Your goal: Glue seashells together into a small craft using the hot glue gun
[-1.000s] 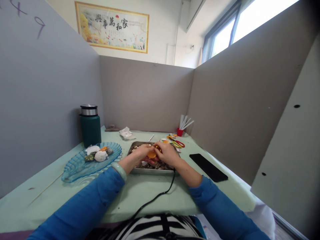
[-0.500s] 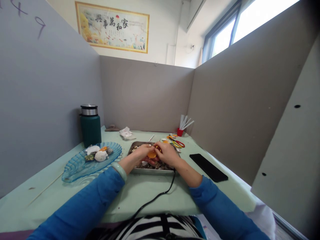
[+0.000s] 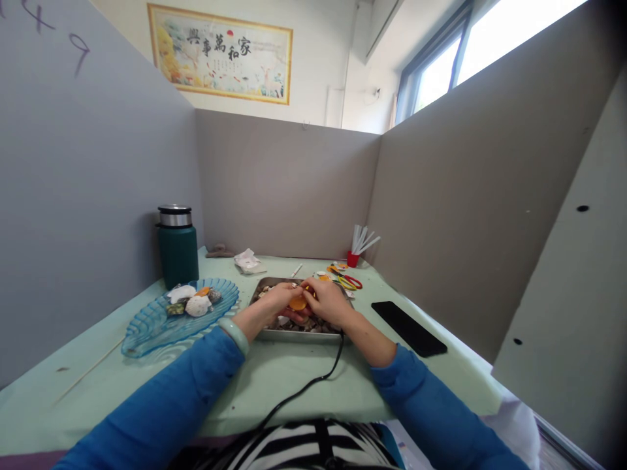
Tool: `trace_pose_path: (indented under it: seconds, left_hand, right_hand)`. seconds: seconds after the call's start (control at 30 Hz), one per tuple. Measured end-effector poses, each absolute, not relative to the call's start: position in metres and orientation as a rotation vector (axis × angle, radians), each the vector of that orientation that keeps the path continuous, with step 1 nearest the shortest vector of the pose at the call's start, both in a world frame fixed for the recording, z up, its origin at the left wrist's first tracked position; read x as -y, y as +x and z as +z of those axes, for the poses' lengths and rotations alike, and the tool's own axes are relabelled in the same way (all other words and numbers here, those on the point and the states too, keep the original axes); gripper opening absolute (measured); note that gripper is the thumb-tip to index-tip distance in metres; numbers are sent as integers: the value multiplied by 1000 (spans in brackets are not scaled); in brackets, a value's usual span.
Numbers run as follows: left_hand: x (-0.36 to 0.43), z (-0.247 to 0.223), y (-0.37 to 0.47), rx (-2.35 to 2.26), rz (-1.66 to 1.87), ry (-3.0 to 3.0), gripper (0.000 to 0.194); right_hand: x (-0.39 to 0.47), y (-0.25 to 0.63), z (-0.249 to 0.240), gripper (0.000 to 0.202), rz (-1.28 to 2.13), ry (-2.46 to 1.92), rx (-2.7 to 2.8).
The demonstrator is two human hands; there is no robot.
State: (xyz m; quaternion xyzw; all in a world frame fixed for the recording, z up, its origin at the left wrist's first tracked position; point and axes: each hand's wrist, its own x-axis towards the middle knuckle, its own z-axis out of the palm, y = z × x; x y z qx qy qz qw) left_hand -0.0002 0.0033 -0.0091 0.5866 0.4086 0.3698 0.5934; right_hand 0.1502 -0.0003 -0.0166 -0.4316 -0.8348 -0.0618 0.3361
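Both my hands meet over a metal tray filled with small brownish shell-like or stone-like bits. My left hand is closed round a smooth, rounded orange piece that looks like a shell. The fingers of my right hand are pinched together at its upper right edge; whether something small is also between them is hidden. A black cord runs from my lap up to the tray's front edge, under my right wrist.
On the left, a blue scalloped plate bears several shells, with a green bottle behind it. Yellow-and-red-handled pliers or scissors and a red cup of white sticks stand back right. A black flat object lies right.
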Motion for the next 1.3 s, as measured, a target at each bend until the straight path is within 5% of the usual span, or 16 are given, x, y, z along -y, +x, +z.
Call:
trace_pose_path:
  seconds: [1.3]
  left_hand:
    - [-4,-9,0,-943,871,1359,18]
  right_hand:
    - [2,149,-15,21,-230,-1233,2123]
